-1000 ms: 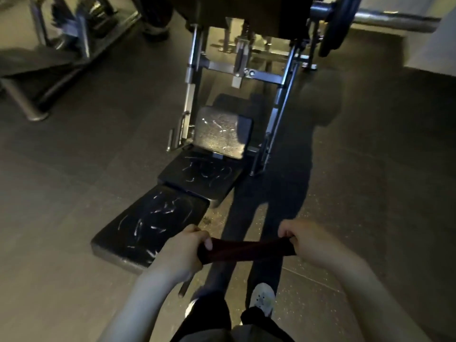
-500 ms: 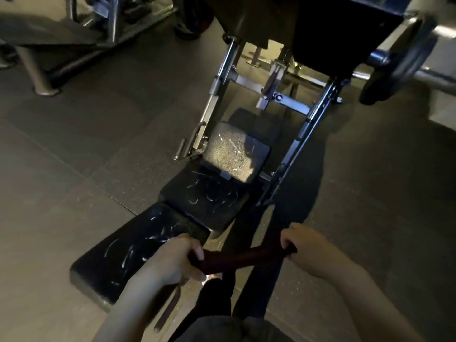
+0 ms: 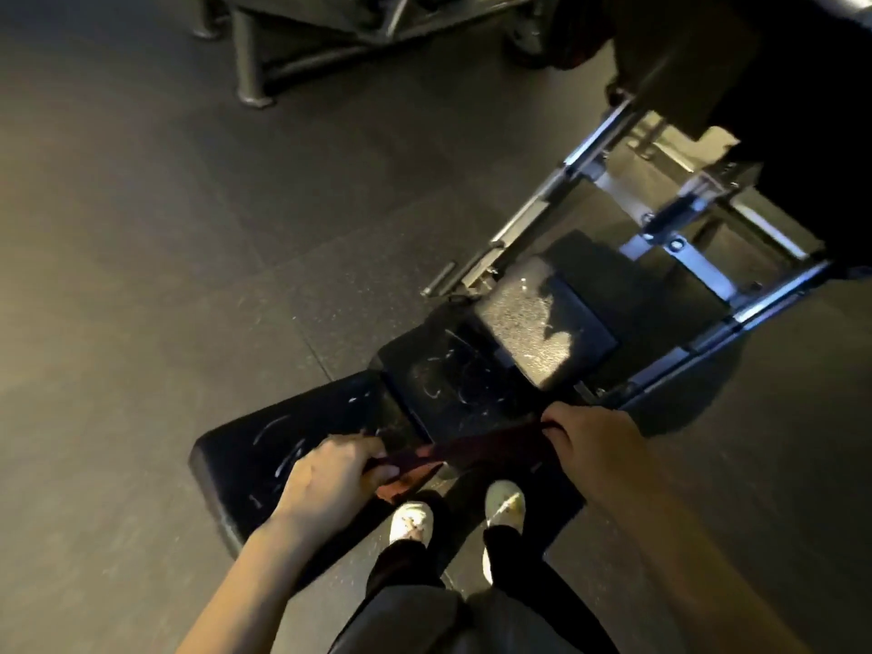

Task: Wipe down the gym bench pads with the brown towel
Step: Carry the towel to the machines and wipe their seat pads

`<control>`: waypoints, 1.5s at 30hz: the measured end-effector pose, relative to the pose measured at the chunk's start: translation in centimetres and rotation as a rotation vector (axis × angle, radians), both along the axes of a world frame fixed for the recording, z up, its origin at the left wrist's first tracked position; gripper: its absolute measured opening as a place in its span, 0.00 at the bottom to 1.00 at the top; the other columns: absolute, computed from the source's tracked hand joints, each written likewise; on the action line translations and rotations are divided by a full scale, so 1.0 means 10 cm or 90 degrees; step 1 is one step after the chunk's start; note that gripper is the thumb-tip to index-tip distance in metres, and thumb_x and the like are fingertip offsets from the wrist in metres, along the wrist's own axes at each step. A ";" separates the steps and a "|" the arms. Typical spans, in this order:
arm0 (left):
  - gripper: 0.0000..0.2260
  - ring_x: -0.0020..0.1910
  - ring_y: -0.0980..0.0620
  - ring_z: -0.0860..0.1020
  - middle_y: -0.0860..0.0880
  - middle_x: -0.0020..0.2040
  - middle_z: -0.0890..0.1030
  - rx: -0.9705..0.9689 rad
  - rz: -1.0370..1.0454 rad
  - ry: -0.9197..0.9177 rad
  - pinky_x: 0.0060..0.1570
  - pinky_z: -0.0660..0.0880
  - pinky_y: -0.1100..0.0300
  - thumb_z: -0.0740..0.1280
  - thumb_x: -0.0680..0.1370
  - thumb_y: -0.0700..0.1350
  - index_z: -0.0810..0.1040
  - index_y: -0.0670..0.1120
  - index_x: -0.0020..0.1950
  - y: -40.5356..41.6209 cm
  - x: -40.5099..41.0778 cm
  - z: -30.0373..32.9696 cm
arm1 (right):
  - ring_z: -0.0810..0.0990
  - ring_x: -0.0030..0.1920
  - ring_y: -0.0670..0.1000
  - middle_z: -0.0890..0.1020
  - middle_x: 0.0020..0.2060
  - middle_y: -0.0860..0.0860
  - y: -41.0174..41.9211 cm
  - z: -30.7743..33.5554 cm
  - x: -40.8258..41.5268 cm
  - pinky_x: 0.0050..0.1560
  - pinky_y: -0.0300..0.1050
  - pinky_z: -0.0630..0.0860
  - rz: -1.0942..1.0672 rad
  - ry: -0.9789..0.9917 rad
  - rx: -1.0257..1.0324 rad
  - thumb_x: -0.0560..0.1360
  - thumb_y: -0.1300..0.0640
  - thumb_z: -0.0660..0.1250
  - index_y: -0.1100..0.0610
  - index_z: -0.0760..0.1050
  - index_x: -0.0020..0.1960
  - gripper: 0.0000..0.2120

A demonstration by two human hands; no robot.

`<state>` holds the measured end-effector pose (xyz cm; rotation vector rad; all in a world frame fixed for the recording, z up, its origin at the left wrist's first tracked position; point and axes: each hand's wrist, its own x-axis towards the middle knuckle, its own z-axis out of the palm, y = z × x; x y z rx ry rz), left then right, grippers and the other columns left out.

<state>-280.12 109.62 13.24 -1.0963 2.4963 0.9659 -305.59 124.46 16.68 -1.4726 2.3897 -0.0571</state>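
Note:
A low gym bench runs diagonally across the floor in three black pads streaked with white marks: a near pad [image 3: 264,446], a middle pad [image 3: 443,375] and a far, greyer pad [image 3: 538,323]. The brown towel [image 3: 476,453] is stretched like a band between my hands, above the seam of the near and middle pads. My left hand [image 3: 330,479] grips its left end over the near pad, with a loose corner hanging below. My right hand [image 3: 590,441] grips the right end beside the middle pad's near right edge.
The machine's chrome frame [image 3: 679,247] rises behind the far pad, under a large dark plate at top right. Another machine's base and legs [image 3: 250,63] stand at top left. Dark rubber floor [image 3: 141,276] lies to the left. My white shoes [image 3: 410,521] stand right of the near pad.
The view has swung right and closer to the bench. Both hands, still holding the towel taut, now hang over the pads instead of short of them.

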 end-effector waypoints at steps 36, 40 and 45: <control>0.24 0.75 0.36 0.65 0.40 0.76 0.65 -0.341 0.789 0.059 0.68 0.69 0.40 0.60 0.83 0.52 0.61 0.47 0.78 1.21 1.05 -2.65 | 0.70 0.64 0.41 0.71 0.59 0.39 -1.02 -2.22 2.08 0.52 0.26 0.64 0.366 -0.329 0.234 0.79 0.55 0.66 0.47 0.72 0.67 0.17; 0.27 0.77 0.37 0.60 0.40 0.78 0.62 -0.329 0.705 0.089 0.71 0.66 0.39 0.62 0.82 0.52 0.60 0.47 0.78 1.14 1.21 -2.72 | 0.63 0.66 0.37 0.67 0.65 0.37 -1.13 -2.28 2.31 0.63 0.36 0.64 0.322 -0.372 0.218 0.81 0.55 0.63 0.44 0.66 0.73 0.22; 0.25 0.78 0.36 0.55 0.41 0.80 0.56 -0.284 0.649 0.149 0.70 0.64 0.35 0.60 0.82 0.50 0.62 0.46 0.79 0.75 1.38 -2.66 | 0.63 0.74 0.43 0.65 0.74 0.41 -1.10 -2.39 2.55 0.72 0.49 0.66 0.220 -0.433 0.187 0.82 0.56 0.59 0.42 0.62 0.75 0.23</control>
